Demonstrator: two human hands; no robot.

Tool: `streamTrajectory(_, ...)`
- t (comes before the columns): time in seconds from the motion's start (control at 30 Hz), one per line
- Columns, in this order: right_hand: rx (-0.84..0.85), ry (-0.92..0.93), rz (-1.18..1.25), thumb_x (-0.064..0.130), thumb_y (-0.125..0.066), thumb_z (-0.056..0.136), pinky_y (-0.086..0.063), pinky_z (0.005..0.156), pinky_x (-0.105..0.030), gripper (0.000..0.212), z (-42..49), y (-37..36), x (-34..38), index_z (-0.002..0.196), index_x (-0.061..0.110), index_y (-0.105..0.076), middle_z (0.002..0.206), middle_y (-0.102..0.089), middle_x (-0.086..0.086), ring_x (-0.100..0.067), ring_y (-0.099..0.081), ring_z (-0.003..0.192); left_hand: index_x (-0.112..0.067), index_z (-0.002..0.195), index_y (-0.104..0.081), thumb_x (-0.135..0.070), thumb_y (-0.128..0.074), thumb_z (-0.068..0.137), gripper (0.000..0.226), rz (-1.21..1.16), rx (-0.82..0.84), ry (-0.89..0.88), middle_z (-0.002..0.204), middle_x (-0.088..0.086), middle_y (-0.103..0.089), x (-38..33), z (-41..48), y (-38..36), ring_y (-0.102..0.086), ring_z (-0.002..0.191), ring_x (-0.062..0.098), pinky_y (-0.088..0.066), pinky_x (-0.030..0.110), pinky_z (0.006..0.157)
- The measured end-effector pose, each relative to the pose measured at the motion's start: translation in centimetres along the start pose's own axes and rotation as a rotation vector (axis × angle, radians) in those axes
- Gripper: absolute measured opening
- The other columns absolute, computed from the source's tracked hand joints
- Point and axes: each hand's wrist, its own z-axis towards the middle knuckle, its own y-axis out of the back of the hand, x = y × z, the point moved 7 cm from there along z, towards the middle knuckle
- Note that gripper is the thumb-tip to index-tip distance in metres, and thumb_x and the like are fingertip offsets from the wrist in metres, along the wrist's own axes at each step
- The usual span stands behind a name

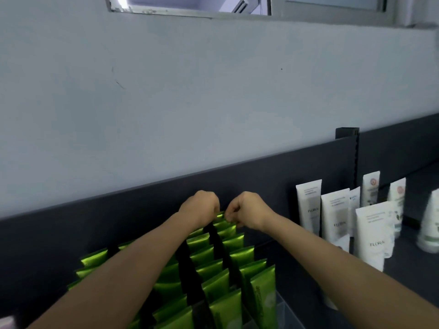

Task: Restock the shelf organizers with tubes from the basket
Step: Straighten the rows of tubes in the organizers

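- Well back on the shelf (408, 262), both hands meet at the far end of the rows of green tubes (213, 288).
- Right hand (247, 210): fingers curled, pinching the top edge of the rearmost green tube (221, 217).
- Left hand (199, 205): knuckles up and fingers curled down over the same far end, just beside the right hand. Its fingertips are hidden, so I cannot tell whether it grips anything.
- Both forearms reach forward over the rows, the left one covering part of them.
- The green tubes stand upright, crimped ends up, packed one behind another in several lanes parted by black dividers (190, 269).
- A clear organizer (282, 307) shows at the near right corner of the rows.
- White tubes (335, 217) stand upright on the shelf to the right, apart from the green ones.
- A dark back panel (142, 205) runs behind everything, with a pale wall (213, 103) above it and a window (190, 3) at the top.
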Motion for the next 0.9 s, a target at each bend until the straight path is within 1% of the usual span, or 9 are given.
streamTrajectory(0.03,0.004,-0.002,0.009,-0.002,-0.065,0.082,-0.055,0.055,-0.015,0.012,-0.1,0.0,0.0,0.082,0.005,-0.075,0.074,-0.066,0.002,-0.007,-0.061,0.063,-0.023,0.074,-0.067,-0.015,-0.066,0.081,0.011,-0.003,0.002,0.001,0.088,0.004,-0.067,0.2,0.0,0.1,-0.065,0.08,0.025,-0.056,0.037,0.073)
streamTrajectory(0.17,0.016,-0.026,0.026,0.0,-0.067,0.083,-0.053,0.054,-0.013,0.01,-0.2,-0.1,0.1,0.084,0.005,-0.075,0.072,-0.064,0.006,-0.006,-0.061,0.064,-0.025,0.059,-0.057,-0.018,-0.069,0.081,0.026,-0.015,0.027,0.004,0.084,0.003,-0.067,0.4,-0.1,0.2,-0.065,0.078,0.023,-0.056,0.036,0.072)
streamTrajectory(0.33,0.018,-0.034,0.002,0.004,-0.071,0.081,-0.06,0.071,-0.028,0.008,-0.5,0.1,0.1,0.088,0.006,-0.073,0.077,-0.065,0.001,-0.02,-0.068,0.077,-0.018,0.082,-0.07,-0.023,-0.065,0.086,0.008,-0.036,0.023,-0.006,0.093,0.003,-0.069,0.2,-0.4,0.5,-0.064,0.084,0.02,-0.056,0.039,0.079)
streamTrajectory(0.47,-0.024,-0.04,-0.016,0.006,-0.072,0.081,-0.059,0.078,-0.036,0.009,-1.1,1.0,0.2,0.089,0.007,-0.072,0.078,-0.068,-0.005,-0.019,-0.068,0.071,-0.017,0.091,-0.07,-0.022,-0.061,0.088,0.011,-0.032,-0.03,-0.012,0.096,0.001,-0.068,0.6,-1.4,1.9,-0.063,0.088,0.019,-0.055,0.039,0.079)
streamTrajectory(0.53,-0.054,-0.02,-0.037,0.008,-0.071,0.081,-0.058,0.078,-0.033,0.009,-1.5,1.6,0.8,0.09,0.009,-0.072,0.078,-0.068,-0.003,-0.017,-0.066,0.073,-0.018,0.092,-0.069,-0.022,-0.06,0.089,0.011,-0.024,-0.05,-0.015,0.097,0.0,-0.067,0.8,-2.3,2.8,-0.062,0.088,0.018,-0.054,0.038,0.079)
streamTrajectory(0.6,-0.086,0.024,-0.11,0.012,-0.071,0.081,-0.049,0.075,-0.023,0.012,-2.1,2.2,2.0,0.094,0.011,-0.073,0.08,-0.064,0.003,-0.012,-0.061,0.078,-0.019,0.088,-0.068,-0.022,-0.06,0.089,0.008,-0.01,-0.061,-0.007,0.098,0.0,-0.067,1.3,-3.4,3.7,-0.062,0.089,0.018,-0.053,0.038,0.08)
streamTrajectory(0.67,-0.104,0.071,-0.154,0.015,-0.071,0.082,-0.041,0.076,-0.018,0.015,-2.7,2.5,3.7,0.097,0.012,-0.073,0.087,-0.066,0.002,-0.011,-0.06,0.085,-0.022,0.084,-0.066,-0.02,-0.059,0.088,0.009,-0.003,-0.076,0.009,0.099,0.0,-0.066,2.1,-4.9,4.5,-0.061,0.09,0.019,-0.053,0.039,0.082)
streamTrajectory(0.77,-0.078,0.15,-0.168,0.015,-0.069,0.084,-0.041,0.077,-0.017,0.017,-3.7,1.8,6.3,0.1,0.012,-0.073,0.099,-0.07,0.0,-0.007,-0.057,0.087,-0.022,0.086,-0.068,-0.021,-0.059,0.088,0.009,0.014,-0.11,0.027,0.101,-0.001,-0.066,3.8,-7.7,5.6,-0.061,0.092,0.018,-0.053,0.04,0.084)
streamTrajectory(0.9,0.009,0.284,-0.2,0.016,-0.068,0.085,-0.042,0.08,-0.017,0.019,-4.6,-0.7,10.2,0.103,0.015,-0.072,0.103,-0.069,0.001,-0.006,-0.056,0.088,-0.022,0.091,-0.07,-0.024,-0.061,0.088,0.01,0.039,-0.155,0.047,0.102,-0.004,-0.066,6.2,-12.0,6.6,-0.06,0.097,0.016,-0.05,0.039,0.087)
